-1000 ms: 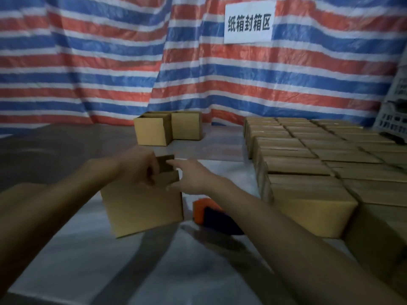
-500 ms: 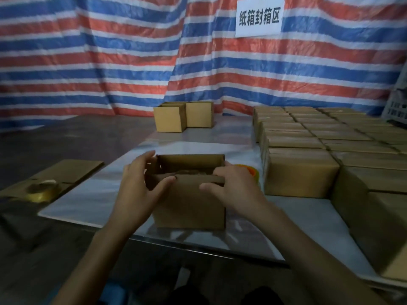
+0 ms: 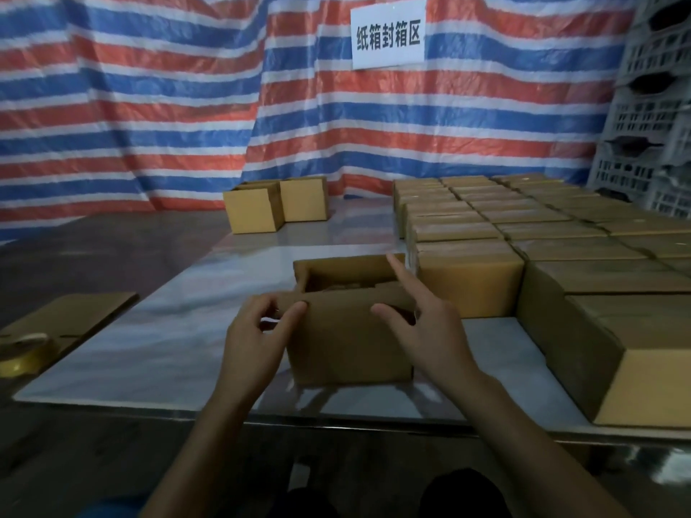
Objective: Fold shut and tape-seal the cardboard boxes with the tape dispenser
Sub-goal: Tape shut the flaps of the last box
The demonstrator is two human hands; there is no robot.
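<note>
Open box (image 3: 347,342): brown cardboard, upright on the surface (image 3: 168,330) near its front edge, just in front of the person; its right side is close to the block of closed boxes.
Near flap (image 3: 336,304): tilted up towards the person, not folded down.
Far flap (image 3: 344,265): standing up at the back of the opening; the inside of the box is dark, contents unclear.
Left hand (image 3: 258,342): at the box's upper left corner; grip clamped there, thumb on the outer face of the near flap, fingers curled round the left end.
Right hand (image 3: 422,327): at the box's upper right corner; grip clamped on the right end of the near flap, thumb on its outer face, forefinger stretched out to the far flap's right end.
Closed boxes (image 3: 523,226): many, packed edge to edge in rows over the right half of the surface.
Two far boxes (image 3: 254,211): side by side at the back, well apart from the open box.
Tape roll (image 3: 22,353): yellowish, lying at far left, beside a flat cardboard sheet (image 3: 74,315).
Backdrop: red, white and blue striped tarp (image 3: 149,106) bearing a white sign (image 3: 389,33); grey crates (image 3: 650,125) stacked at right.
</note>
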